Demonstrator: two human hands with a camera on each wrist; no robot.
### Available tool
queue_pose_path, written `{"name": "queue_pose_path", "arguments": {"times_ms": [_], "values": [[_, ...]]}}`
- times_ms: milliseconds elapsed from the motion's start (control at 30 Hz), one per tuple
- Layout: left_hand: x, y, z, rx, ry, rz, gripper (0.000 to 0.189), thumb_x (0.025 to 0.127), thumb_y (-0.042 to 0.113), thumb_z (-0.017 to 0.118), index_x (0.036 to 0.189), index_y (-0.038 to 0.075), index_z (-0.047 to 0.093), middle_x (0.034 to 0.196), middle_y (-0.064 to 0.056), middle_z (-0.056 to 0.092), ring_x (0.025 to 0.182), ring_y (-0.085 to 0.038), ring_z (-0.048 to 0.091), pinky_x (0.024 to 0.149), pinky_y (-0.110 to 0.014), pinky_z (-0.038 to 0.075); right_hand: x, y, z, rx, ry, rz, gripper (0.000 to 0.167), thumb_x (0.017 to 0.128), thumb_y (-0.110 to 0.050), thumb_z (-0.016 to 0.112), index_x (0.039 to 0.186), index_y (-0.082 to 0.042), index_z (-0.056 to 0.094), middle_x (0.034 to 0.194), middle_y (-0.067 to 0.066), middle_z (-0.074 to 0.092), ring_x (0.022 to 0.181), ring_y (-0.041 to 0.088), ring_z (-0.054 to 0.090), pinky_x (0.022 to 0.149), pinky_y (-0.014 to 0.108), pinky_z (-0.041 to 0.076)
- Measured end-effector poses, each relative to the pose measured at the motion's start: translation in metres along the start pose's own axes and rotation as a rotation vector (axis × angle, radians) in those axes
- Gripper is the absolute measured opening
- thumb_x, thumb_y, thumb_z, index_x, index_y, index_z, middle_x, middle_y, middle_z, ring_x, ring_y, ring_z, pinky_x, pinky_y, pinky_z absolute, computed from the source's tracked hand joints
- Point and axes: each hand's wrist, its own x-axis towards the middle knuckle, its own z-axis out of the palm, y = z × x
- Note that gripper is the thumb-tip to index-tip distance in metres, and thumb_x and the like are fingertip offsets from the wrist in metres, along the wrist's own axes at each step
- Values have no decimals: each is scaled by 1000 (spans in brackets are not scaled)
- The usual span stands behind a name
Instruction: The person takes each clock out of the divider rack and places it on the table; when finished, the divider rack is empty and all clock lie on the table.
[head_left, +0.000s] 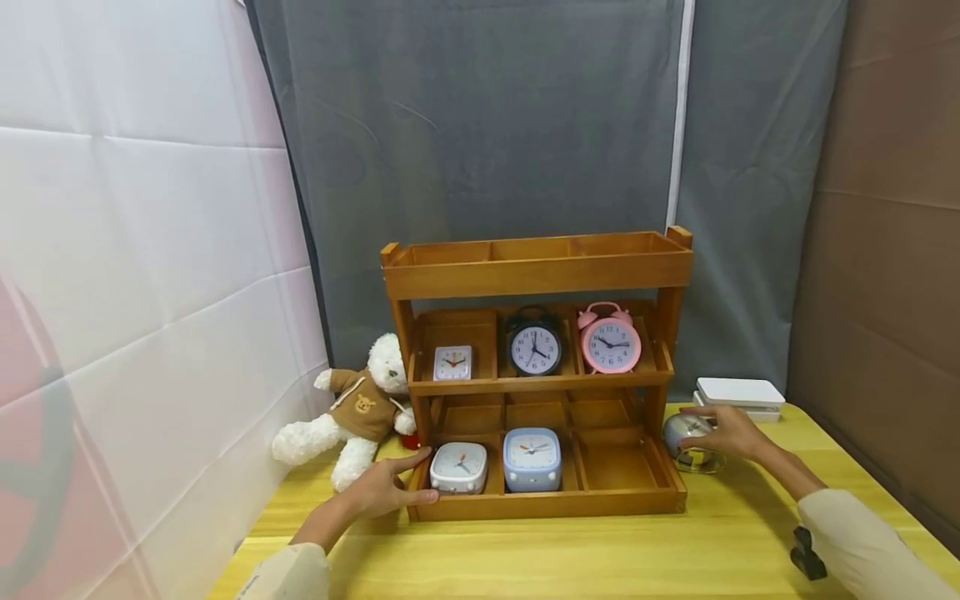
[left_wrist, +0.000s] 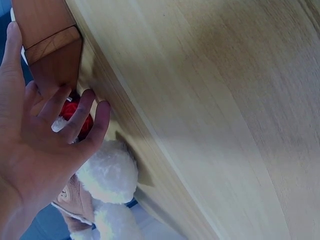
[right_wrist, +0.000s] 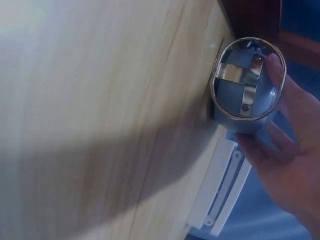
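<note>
My right hand [head_left: 731, 431] holds a rounded grey clock [head_left: 686, 431] just right of the wooden shelf [head_left: 547, 507]. In the right wrist view the fingers and thumb are around the grey clock [right_wrist: 232, 100], and its oval metal ring and bracket face the camera. I cannot tell whether it touches the table. My left hand [head_left: 375, 490] is at the shelf's lower left corner, thumb by the front edge; in the left wrist view the other fingers of the left hand [left_wrist: 45, 135] are spread. Nearest to it is a white clock [head_left: 458, 468] in the bottom left compartment.
A light blue clock [head_left: 532, 460] stands in the bottom middle compartment. The tier above holds a small white clock [head_left: 452, 363], a black clock [head_left: 535, 348] and a pink clock [head_left: 611, 345]. A teddy bear [head_left: 367, 408] leans left of the shelf; white boxes [head_left: 738, 393] lie behind the right hand.
</note>
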Motion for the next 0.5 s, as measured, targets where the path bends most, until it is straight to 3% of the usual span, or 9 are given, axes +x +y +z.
{"name": "queue_pose_path", "arguments": {"times_ms": [133, 267, 367, 500], "values": [[-1, -1, 1, 0, -4, 1, 84, 90, 39, 83, 157, 5, 46, 118, -23, 71, 62, -9, 59, 60, -27, 46, -2, 3, 0, 64, -20, 40, 66, 76, -29, 94, 126, 7, 70, 99, 20, 74, 75, 16, 56, 62, 28, 47], [-1, -2, 2, -4, -1, 7, 83, 90, 39, 83, 156, 5, 46, 134, -28, 64, 63, -10, 60, 62, -27, 47, -3, 3, 1, 103, -25, 56, 66, 80, -29, 92, 130, 7, 68, 101, 21, 73, 78, 21, 61, 63, 31, 50], [-1, -2, 1, -6, 3, 10, 83, 90, 39, 83, 156, 5, 46, 137, -30, 61, 63, -10, 60, 63, -27, 48, -4, 1, 0, 107, 7, 42, 65, 82, -31, 90, 131, 6, 68, 114, 31, 70, 96, 41, 69, 78, 47, 59], [0, 0, 0, -4, 1, 5, 83, 90, 39, 83, 156, 4, 46, 127, -27, 67, 63, -10, 59, 62, -27, 47, -10, -6, -3, 108, 45, -3, 64, 85, -30, 89, 133, 6, 67, 133, 39, 59, 122, 61, 55, 94, 69, 49]]}}
